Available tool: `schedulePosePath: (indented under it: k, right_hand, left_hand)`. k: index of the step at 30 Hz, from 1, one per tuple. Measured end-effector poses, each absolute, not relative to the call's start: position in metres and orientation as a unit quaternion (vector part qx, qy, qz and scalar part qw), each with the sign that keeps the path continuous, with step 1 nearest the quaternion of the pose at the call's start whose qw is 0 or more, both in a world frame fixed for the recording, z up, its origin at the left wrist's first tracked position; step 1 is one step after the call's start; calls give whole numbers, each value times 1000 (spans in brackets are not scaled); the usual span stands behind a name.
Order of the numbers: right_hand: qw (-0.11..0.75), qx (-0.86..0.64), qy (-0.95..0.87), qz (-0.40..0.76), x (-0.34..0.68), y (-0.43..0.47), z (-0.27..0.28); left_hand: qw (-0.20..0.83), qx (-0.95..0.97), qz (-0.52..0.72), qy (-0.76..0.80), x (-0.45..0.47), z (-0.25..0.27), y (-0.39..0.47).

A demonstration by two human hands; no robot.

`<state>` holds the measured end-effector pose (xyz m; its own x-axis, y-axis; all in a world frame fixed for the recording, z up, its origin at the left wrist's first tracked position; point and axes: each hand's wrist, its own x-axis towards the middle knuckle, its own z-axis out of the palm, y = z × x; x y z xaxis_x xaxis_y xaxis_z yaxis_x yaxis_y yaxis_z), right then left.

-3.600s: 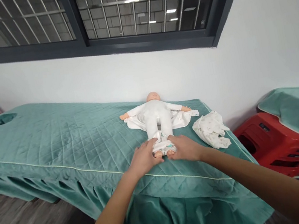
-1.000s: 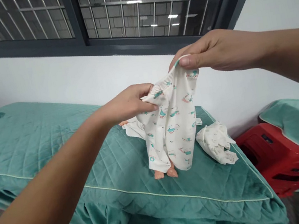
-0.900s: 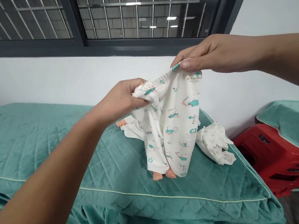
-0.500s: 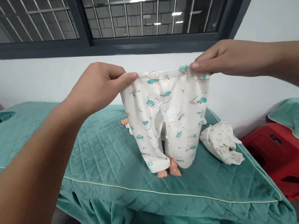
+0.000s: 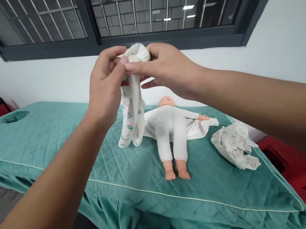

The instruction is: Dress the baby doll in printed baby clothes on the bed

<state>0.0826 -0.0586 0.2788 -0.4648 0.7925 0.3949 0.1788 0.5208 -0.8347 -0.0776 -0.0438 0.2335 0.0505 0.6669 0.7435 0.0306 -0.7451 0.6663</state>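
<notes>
Bunched at the waistband, a pair of white baby pants [image 5: 131,114] with small green prints hangs in the air above the bed. My left hand [image 5: 108,81] pinches the gathered waistband from the left. From the right, my right hand [image 5: 170,66] grips the same band, thumb and fingers closed on the cloth. Beyond and below the hands, a baby doll [image 5: 169,123] lies on its back, its white-clothed legs and bare feet toward me. Under its body a white garment [image 5: 199,128] is spread out. The doll's left-side arm is hidden behind the pants.
A green quilted bed cover [image 5: 107,176] lies beneath everything, with a face hole [image 5: 15,116] at the far left. Right of the doll sits a crumpled printed white cloth [image 5: 234,145]. Red plastic furniture [image 5: 303,171] stands off the bed's right end. A barred window [image 5: 152,5] is behind.
My hands have come together and up to the left. The pants, stretched wide by the waistband before, are now bunched, so the doll behind them shows.
</notes>
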Motion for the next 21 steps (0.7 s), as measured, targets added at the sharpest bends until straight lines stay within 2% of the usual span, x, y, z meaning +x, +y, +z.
schedulePosePath:
  k: [4,8,10,12,14,17,21]
  right_hand:
    - [472,-299,-704,437,75,-31,253]
    - [509,-292,-659,470,76,0,233]
    - [504,-344,-656,445,83,17,220]
    - [456,-443,-668,385,95,34,201]
    - [363,-548,-691,300,110,50,177]
    - [244,-616,-728,178,132,72,142]
    - [232,-627,-743,48,157,104,104]
  left_hand:
    - [249,650,622,358,-78,174,-31]
    - [273,643,509,503,-72,111,-33]
    - [223,643,536,500,-71,95,-40]
    - [156,634,597,465,-74,94,-47]
    - [154,624,619,451,-78,103,-52]
    - [226,589,573,523,-83,115,-47]
    - [351,541,411,644,-75,94,-17]
